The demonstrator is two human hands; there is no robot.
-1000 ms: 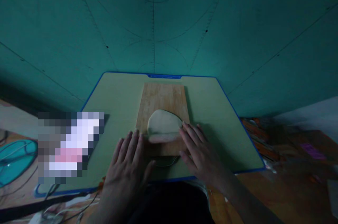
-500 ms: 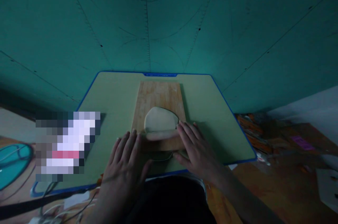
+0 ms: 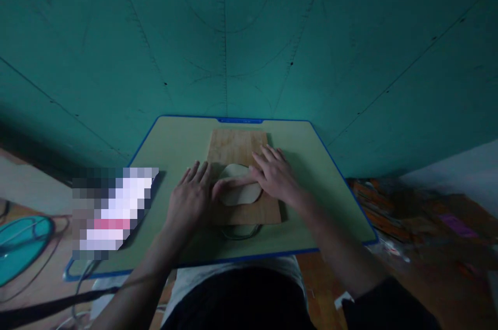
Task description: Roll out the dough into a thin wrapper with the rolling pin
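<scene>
Dough (image 3: 241, 196), pale and smooth in a flat, rough oval, lies on a grained wooden cutting board (image 3: 235, 147), a slim cylindrical rolling pin (image 3: 239, 181) across its middle. Left hand (image 3: 191, 199) and right hand (image 3: 277, 178) cover the pin's ends, fingers stretched straight, not curled around it. Beneath spreads a pale, blue-rimmed tabletop (image 3: 177, 140) with rounded corners.

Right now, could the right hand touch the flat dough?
Probably yes: the right hand is just beside the flat dough, at one end of the rolling pin. The pin crosses the dough's middle, but the near part looks uncovered.
</scene>
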